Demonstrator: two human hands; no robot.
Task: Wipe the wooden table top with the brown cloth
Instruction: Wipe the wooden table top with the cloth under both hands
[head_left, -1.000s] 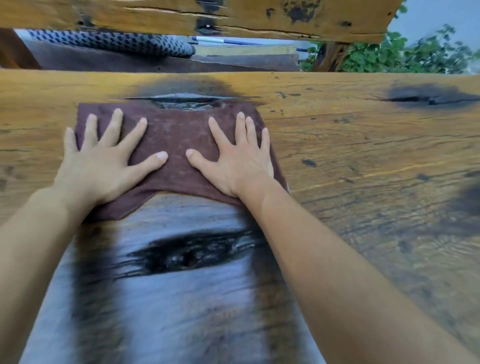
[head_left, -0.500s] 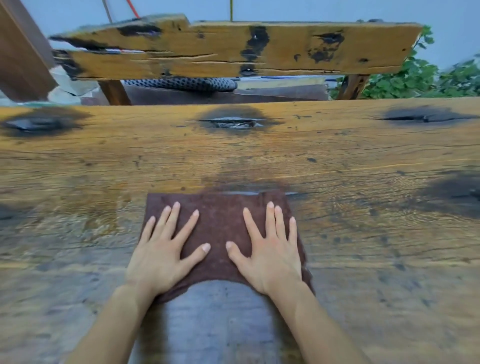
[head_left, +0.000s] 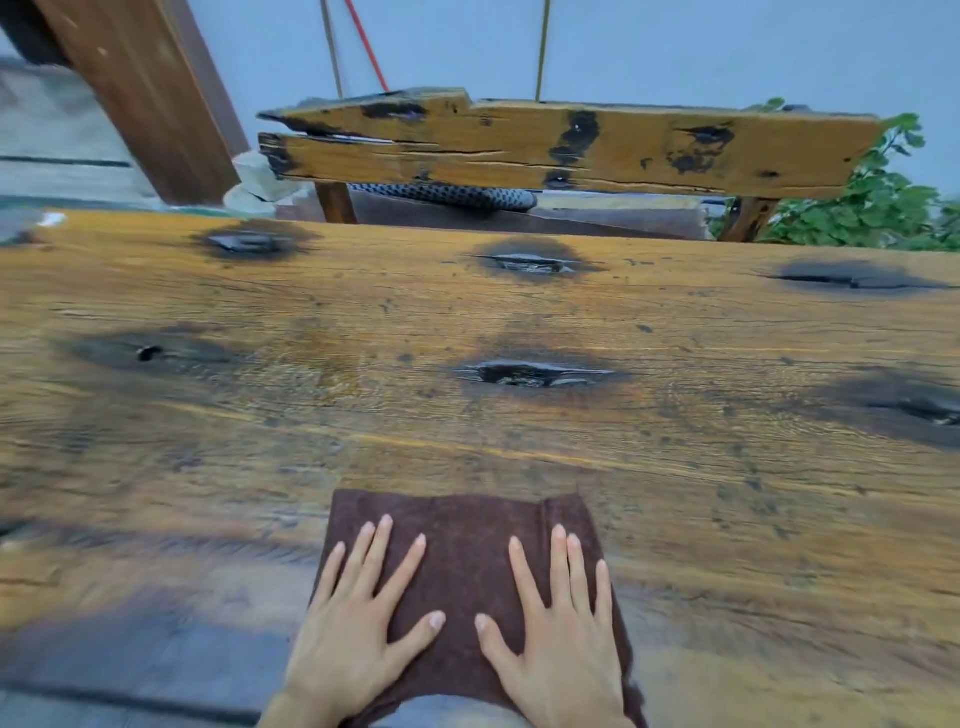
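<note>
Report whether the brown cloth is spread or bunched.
Spread flat: the brown cloth lies as a rectangle on the table top, left hand and right hand pressing it.

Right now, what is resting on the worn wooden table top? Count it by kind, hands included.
Brown fabric cloth, spread flat on the worn wooden table top: 1
Bare hands pressing flat on the cloth, left hand and right hand: 2
Total: 3
</note>
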